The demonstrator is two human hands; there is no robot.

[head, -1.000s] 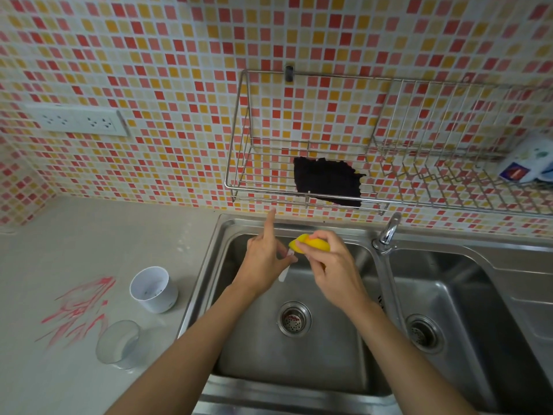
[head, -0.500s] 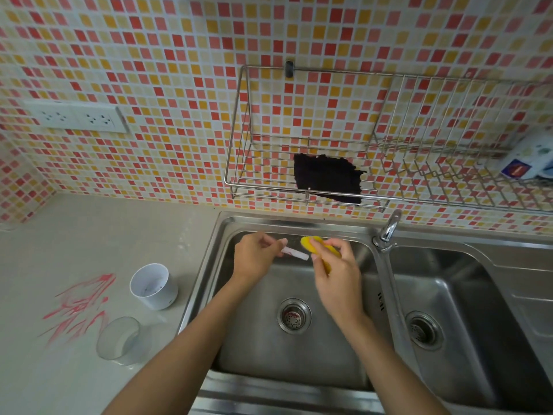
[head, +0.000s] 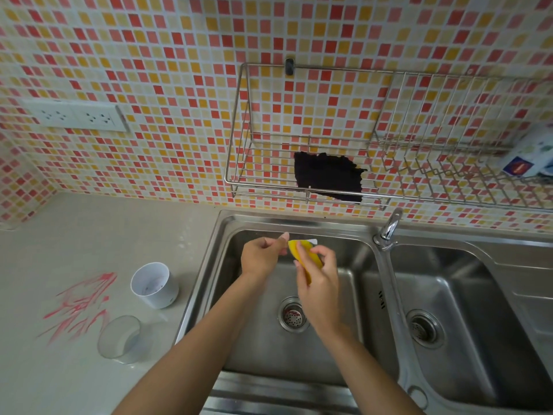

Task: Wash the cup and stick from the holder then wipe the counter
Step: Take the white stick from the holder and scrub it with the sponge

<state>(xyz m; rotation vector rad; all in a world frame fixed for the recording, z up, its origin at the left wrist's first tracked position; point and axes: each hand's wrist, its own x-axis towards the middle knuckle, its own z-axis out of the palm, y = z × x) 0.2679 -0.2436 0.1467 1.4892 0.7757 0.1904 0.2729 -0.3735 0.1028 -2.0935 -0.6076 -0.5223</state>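
Over the left sink basin [head: 263,348] my left hand [head: 259,256] pinches a thin white stick, mostly hidden; only its far tip [head: 312,241] shows past the sponge. My right hand [head: 317,278] grips a yellow sponge [head: 301,253] folded against the stick. The two hands sit close together, just above the drain [head: 294,316]. On the counter to the left stand a white holder [head: 155,285] and, nearer to me, a clear cup [head: 120,339]. Red streaks [head: 80,305] mark the counter beside them.
A chrome faucet [head: 389,229] rises between the two basins; the right basin [head: 466,330] has its own drain. A wire rack [head: 299,193] on the tiled wall holds a black cloth [head: 327,179] and a packet [head: 529,157] at far right. A wall socket [head: 80,116] is at upper left.
My hands have come together: the stick, bare between them half a second ago, now lies inside the sponge. The left index finger, raised a second ago, is lowered.
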